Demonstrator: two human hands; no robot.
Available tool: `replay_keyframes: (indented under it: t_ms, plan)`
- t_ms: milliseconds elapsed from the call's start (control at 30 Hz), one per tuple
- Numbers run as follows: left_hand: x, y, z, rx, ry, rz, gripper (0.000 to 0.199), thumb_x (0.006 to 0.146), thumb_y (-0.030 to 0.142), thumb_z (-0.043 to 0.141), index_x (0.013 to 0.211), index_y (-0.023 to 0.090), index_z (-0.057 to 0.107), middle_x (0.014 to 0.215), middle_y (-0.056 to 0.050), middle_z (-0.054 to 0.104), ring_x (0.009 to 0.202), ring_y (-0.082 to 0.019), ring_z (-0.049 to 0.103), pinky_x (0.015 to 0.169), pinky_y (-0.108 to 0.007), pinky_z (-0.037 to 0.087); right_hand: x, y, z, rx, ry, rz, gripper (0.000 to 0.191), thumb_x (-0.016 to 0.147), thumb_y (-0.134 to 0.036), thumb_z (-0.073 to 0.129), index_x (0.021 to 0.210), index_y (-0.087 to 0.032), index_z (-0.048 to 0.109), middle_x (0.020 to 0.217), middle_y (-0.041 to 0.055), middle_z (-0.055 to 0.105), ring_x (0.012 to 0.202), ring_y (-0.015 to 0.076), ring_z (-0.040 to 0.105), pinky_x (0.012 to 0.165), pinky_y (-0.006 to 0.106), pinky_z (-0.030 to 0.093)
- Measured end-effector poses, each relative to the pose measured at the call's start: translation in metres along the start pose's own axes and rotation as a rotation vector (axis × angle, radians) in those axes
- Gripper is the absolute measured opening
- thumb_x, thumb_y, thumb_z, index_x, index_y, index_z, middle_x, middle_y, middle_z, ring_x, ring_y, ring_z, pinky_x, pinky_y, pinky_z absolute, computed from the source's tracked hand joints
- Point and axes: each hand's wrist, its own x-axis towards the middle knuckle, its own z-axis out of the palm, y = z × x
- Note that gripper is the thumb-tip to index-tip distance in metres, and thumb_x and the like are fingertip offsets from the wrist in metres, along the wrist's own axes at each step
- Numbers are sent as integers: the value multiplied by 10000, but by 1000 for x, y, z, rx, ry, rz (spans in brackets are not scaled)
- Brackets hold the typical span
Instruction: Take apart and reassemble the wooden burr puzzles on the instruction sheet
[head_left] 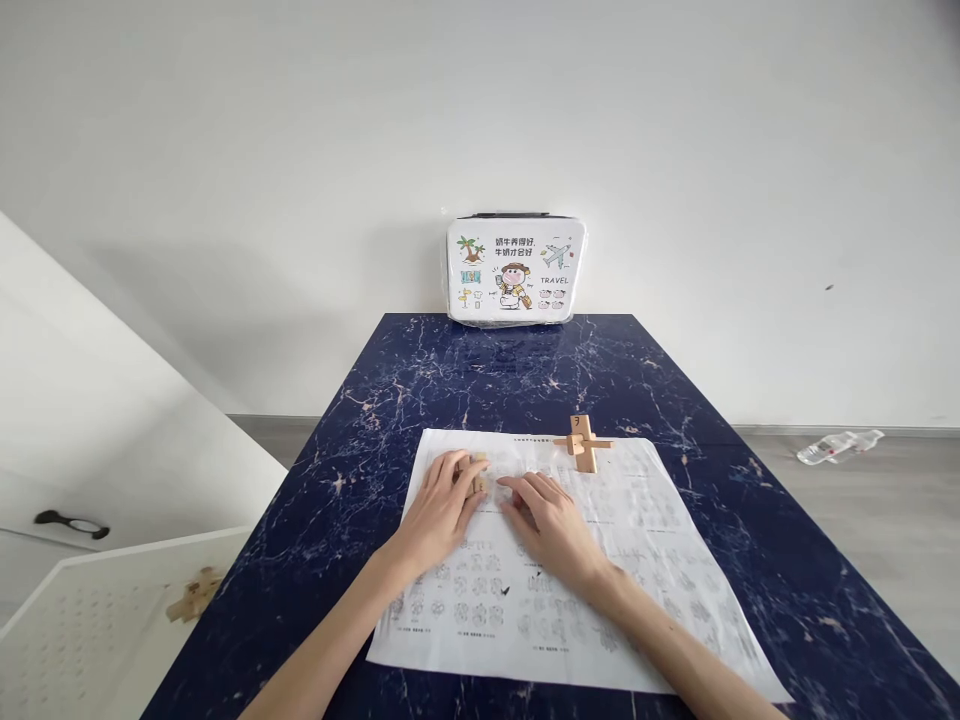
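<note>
My left hand [444, 497] is closed around small wooden puzzle pieces [478, 484] on the upper left part of a printed instruction sheet [555, 632]. Its fingers cover much of them, so how they fit together is hidden. My right hand [549, 517] rests on the sheet just to the right, palm down, with its index finger and thumb apart and nothing visible between them. Beyond that hand, near the sheet's far edge, a cross-shaped wooden puzzle [583, 445] stands upright with a dark mark on its top.
The sheet lies on a dark blue marbled table [517, 385]. A white printed case [517, 270] stands at its far end against the wall. Lower left, a white basket [97, 620] holds wooden pieces [196, 594]. A clear plastic bottle [838, 446] lies on the floor at right.
</note>
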Motion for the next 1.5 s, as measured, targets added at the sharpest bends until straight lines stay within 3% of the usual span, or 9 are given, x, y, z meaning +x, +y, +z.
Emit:
replay_keyframes:
  t_ms: [333, 433, 533, 667, 800, 933, 1067, 1333, 1500]
  plan:
    - [-6, -42, -3, 233, 255, -175, 332, 1117, 323, 407, 1426, 231, 487, 1333, -165, 543, 1264, -352, 534, 1023, -548, 517, -2, 2, -5, 96, 53, -8, 215, 1088, -209, 492, 1243, -231, 639, 895, 52, 680, 818, 231, 671, 742, 366, 576]
    - [-7, -45, -2, 303, 296, -207, 332, 1117, 311, 389, 1413, 197, 487, 1302, -181, 545, 1230, -353, 550, 1002, -552, 526, -1, 5, -14, 68, 148, -59, 236, 1094, -195, 481, 1272, -245, 628, 928, 60, 672, 852, 239, 668, 767, 378, 571]
    - [-7, -45, 0, 354, 317, -226, 342, 1120, 319, 390, 1401, 159, 501, 1307, -206, 538, 1239, -369, 551, 1006, -568, 524, 1, 13, -25, -25, 341, -61, 243, 1083, -197, 508, 1301, -246, 603, 1091, 109, 655, 1020, 280, 662, 887, 444, 566]
    - [-5, -39, -3, 371, 338, -200, 405, 1106, 373, 454, 1434, 138, 489, 1432, -260, 464, 1349, -432, 482, 1067, -648, 474, 3, 33, -38, -131, 512, 68, 218, 1080, -290, 512, 1272, -237, 603, 1177, 144, 571, 1089, 311, 612, 896, 499, 558]
    - [-3, -26, -9, 326, 362, -125, 434, 1095, 365, 501, 1472, 157, 442, 1510, -264, 409, 1440, -449, 409, 1134, -682, 412, 4, 53, -49, -123, 600, 326, 334, 1061, -511, 507, 1157, -219, 638, 1179, 155, 563, 1079, 326, 594, 854, 495, 552]
    - [-3, -15, -12, 224, 340, -55, 376, 1090, 305, 521, 1442, 195, 449, 1538, -224, 399, 1463, -403, 406, 1162, -638, 416, 3, 65, -55, 60, 543, 572, 459, 1022, -643, 503, 972, -214, 658, 890, 83, 637, 755, 245, 596, 630, 354, 490]
    - [-4, -7, -11, 154, 285, -8, 321, 1085, 270, 530, 1396, 206, 481, 1531, -193, 416, 1459, -391, 399, 1176, -642, 409, 3, 66, -55, 313, 442, 718, 520, 969, -713, 559, 1003, -202, 652, 670, 13, 607, 537, 192, 506, 480, 291, 349]
    - [-7, 2, -10, -43, 149, 44, 316, 1100, 304, 530, 1410, 255, 497, 1474, -146, 514, 1434, -340, 481, 1194, -590, 435, 4, 42, -53, 614, 376, 592, 463, 951, -653, 653, 1004, -195, 682, 632, -15, 557, 518, 158, 458, 478, 286, 348]
    - [-9, 14, -12, -299, -8, -5, 792, 986, 552, 715, 1618, 326, 293, 1613, -155, 453, 1480, -380, 484, 1183, -607, 473, 0, 13, -37, 796, 109, 414, 380, 1038, -571, 597, 1124, -203, 640, 677, -34, 563, 535, 132, 478, 522, 276, 383]
